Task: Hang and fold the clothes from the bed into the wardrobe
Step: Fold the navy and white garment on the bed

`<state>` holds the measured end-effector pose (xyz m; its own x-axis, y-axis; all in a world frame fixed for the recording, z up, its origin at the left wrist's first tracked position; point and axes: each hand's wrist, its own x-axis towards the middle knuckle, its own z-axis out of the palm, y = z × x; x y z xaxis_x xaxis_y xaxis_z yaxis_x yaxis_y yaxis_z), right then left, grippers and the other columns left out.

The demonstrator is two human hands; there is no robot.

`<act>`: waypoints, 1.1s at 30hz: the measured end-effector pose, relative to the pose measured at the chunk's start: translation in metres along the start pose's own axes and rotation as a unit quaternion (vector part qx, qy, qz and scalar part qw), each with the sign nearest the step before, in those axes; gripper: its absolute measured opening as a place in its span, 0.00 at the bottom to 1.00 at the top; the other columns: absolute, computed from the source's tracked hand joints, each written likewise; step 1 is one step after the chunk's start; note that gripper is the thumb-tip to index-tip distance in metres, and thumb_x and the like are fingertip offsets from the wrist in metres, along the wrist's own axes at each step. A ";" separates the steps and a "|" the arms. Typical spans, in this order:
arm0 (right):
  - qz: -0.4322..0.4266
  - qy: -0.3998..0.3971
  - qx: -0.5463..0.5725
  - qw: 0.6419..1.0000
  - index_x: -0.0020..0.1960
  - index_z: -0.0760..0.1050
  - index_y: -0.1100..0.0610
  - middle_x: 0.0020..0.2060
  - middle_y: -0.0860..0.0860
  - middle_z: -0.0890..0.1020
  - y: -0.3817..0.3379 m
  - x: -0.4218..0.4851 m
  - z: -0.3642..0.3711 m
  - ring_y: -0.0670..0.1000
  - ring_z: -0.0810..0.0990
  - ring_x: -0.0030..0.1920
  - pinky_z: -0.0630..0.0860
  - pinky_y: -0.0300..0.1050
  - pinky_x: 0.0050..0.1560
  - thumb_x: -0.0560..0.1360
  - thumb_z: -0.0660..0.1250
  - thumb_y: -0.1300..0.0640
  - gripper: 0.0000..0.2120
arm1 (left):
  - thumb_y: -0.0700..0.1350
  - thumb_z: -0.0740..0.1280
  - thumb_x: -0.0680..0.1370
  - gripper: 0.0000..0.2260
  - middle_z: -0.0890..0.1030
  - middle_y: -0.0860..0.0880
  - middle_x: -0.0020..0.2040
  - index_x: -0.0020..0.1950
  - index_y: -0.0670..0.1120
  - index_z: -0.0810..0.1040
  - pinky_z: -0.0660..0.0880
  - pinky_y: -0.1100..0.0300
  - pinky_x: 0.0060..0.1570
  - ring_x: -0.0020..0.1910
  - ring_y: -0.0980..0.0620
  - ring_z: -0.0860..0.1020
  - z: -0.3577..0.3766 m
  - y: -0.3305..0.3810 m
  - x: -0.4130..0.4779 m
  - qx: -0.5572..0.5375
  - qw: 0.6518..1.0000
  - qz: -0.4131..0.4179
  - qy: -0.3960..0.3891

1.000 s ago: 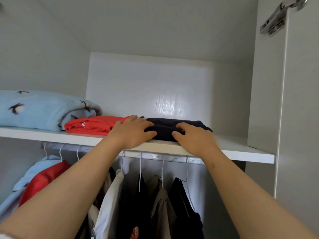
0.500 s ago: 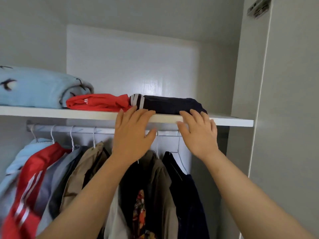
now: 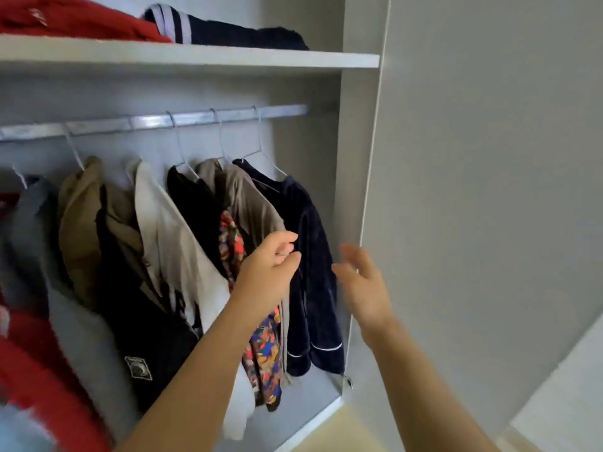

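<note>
the folded navy garment (image 3: 228, 31) lies on the shelf (image 3: 195, 57) at 11 o'clock, long axis 9-to-3, striped end toward 9, touching a red garment (image 3: 75, 24). lower, the left hand (image 3: 269, 272) has its fingers curled before a hanging navy jacket (image 3: 313, 272), and i cannot tell if they grip it. the right hand (image 3: 362, 282) has its fingers apart.

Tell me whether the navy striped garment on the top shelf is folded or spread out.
Folded. The navy garment lies as a compact flat bundle on the shelf beside the red garment.
</note>
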<state>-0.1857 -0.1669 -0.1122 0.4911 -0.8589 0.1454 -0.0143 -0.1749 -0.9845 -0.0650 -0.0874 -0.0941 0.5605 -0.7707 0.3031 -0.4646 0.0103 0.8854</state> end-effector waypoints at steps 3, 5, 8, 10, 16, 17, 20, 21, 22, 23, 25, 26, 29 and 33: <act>0.114 0.067 0.038 0.991 0.56 0.70 0.49 0.52 0.45 0.76 0.043 -0.061 -0.028 0.45 0.75 0.49 0.68 0.36 0.46 0.77 0.60 0.61 0.11 | 0.43 0.63 0.78 0.09 0.79 0.59 0.49 0.50 0.57 0.76 0.73 0.65 0.50 0.49 0.60 0.77 0.047 -0.017 -0.044 -0.030 0.992 -0.079 -0.093; 0.174 0.121 0.051 0.976 0.59 0.70 0.51 0.56 0.50 0.75 0.065 -0.101 -0.051 0.49 0.75 0.50 0.68 0.38 0.42 0.77 0.60 0.60 0.11 | 0.42 0.63 0.78 0.09 0.81 0.56 0.49 0.47 0.57 0.77 0.73 0.60 0.50 0.48 0.57 0.79 0.079 -0.017 -0.074 -0.050 0.981 -0.118 -0.147; 0.226 0.201 0.065 0.951 0.60 0.70 0.51 0.56 0.51 0.76 0.088 -0.158 -0.092 0.51 0.76 0.53 0.68 0.39 0.42 0.77 0.60 0.58 0.12 | 0.41 0.63 0.77 0.09 0.81 0.55 0.47 0.45 0.55 0.77 0.73 0.61 0.45 0.44 0.59 0.80 0.124 -0.011 -0.119 -0.061 0.961 -0.155 -0.222; 0.245 0.250 0.071 0.934 0.60 0.71 0.52 0.52 0.49 0.77 0.097 -0.198 -0.124 0.48 0.77 0.49 0.69 0.39 0.40 0.77 0.60 0.58 0.12 | 0.41 0.63 0.78 0.08 0.81 0.53 0.47 0.45 0.54 0.77 0.72 0.58 0.46 0.45 0.56 0.80 0.153 -0.005 -0.153 -0.057 0.943 -0.173 -0.279; 0.300 0.407 0.086 0.859 0.57 0.73 0.54 0.44 0.48 0.77 0.113 -0.365 -0.222 0.47 0.76 0.39 0.69 0.39 0.36 0.77 0.60 0.60 0.10 | 0.39 0.61 0.78 0.06 0.79 0.50 0.43 0.46 0.49 0.76 0.71 0.61 0.40 0.40 0.56 0.79 0.248 0.044 -0.283 -0.034 0.879 -0.179 -0.441; 0.309 0.436 0.089 0.840 0.56 0.73 0.54 0.46 0.49 0.77 0.113 -0.399 -0.237 0.47 0.76 0.39 0.69 0.39 0.37 0.77 0.60 0.60 0.09 | 0.39 0.61 0.78 0.06 0.79 0.50 0.43 0.48 0.48 0.76 0.70 0.61 0.39 0.40 0.56 0.78 0.264 0.055 -0.310 -0.032 0.863 -0.179 -0.471; 0.322 0.516 0.099 0.787 0.50 0.74 0.52 0.45 0.50 0.79 0.110 -0.499 -0.278 0.48 0.76 0.39 0.70 0.40 0.39 0.77 0.60 0.59 0.06 | 0.39 0.61 0.79 0.05 0.78 0.49 0.42 0.50 0.45 0.76 0.68 0.62 0.38 0.39 0.54 0.77 0.309 0.092 -0.390 -0.037 0.821 -0.162 -0.546; 0.323 0.539 0.102 0.771 0.47 0.74 0.51 0.43 0.49 0.79 0.108 -0.530 -0.291 0.48 0.76 0.39 0.70 0.40 0.38 0.77 0.60 0.59 0.05 | 0.38 0.61 0.79 0.06 0.78 0.49 0.41 0.49 0.46 0.76 0.68 0.62 0.37 0.39 0.54 0.76 0.323 0.106 -0.418 -0.040 0.809 -0.156 -0.566; 0.323 0.561 0.104 0.755 0.45 0.74 0.51 0.42 0.49 0.79 0.106 -0.560 -0.301 0.49 0.76 0.39 0.70 0.39 0.38 0.77 0.60 0.59 0.06 | 0.38 0.61 0.79 0.06 0.78 0.49 0.41 0.48 0.47 0.75 0.67 0.62 0.36 0.38 0.54 0.76 0.336 0.119 -0.444 -0.042 0.797 -0.151 -0.584; 0.324 0.581 0.106 0.739 0.44 0.73 0.51 0.42 0.49 0.79 0.103 -0.588 -0.311 0.49 0.76 0.39 0.70 0.39 0.37 0.77 0.60 0.59 0.06 | 0.38 0.61 0.79 0.06 0.78 0.49 0.41 0.47 0.48 0.75 0.67 0.63 0.36 0.38 0.55 0.76 0.348 0.132 -0.470 -0.043 0.783 -0.145 -0.603; 0.323 0.621 0.115 0.705 0.44 0.74 0.51 0.42 0.50 0.79 0.099 -0.640 -0.325 0.50 0.76 0.40 0.69 0.40 0.37 0.77 0.60 0.59 0.06 | 0.39 0.61 0.79 0.06 0.78 0.50 0.41 0.47 0.48 0.75 0.68 0.63 0.36 0.38 0.55 0.76 0.367 0.156 -0.521 -0.040 0.750 -0.127 -0.648; 0.320 0.641 0.120 0.687 0.44 0.74 0.51 0.42 0.49 0.79 0.097 -0.664 -0.330 0.49 0.76 0.39 0.69 0.40 0.36 0.77 0.60 0.59 0.06 | 0.39 0.61 0.79 0.06 0.78 0.50 0.41 0.48 0.48 0.76 0.68 0.63 0.36 0.38 0.55 0.76 0.375 0.166 -0.545 -0.039 0.732 -0.117 -0.670; 0.311 0.694 0.142 0.634 0.44 0.74 0.52 0.39 0.49 0.79 0.093 -0.727 -0.340 0.48 0.76 0.37 0.68 0.39 0.35 0.77 0.60 0.59 0.06 | 0.39 0.61 0.79 0.06 0.79 0.51 0.42 0.48 0.48 0.76 0.70 0.62 0.39 0.39 0.55 0.77 0.395 0.194 -0.610 -0.034 0.671 -0.089 -0.736; 0.299 0.752 0.175 0.561 0.44 0.74 0.53 0.39 0.49 0.79 0.091 -0.797 -0.349 0.48 0.75 0.36 0.67 0.39 0.35 0.77 0.60 0.59 0.06 | 0.40 0.60 0.79 0.07 0.80 0.51 0.43 0.47 0.49 0.76 0.70 0.61 0.40 0.40 0.55 0.77 0.422 0.222 -0.691 -0.002 0.590 -0.043 -0.806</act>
<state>-0.8819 0.3338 -0.2835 -0.8045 -0.1957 -0.5608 0.5152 0.2399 -0.8228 -0.8449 0.1790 -0.2554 -0.7999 -0.3728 -0.4703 -0.4793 -0.0748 0.8745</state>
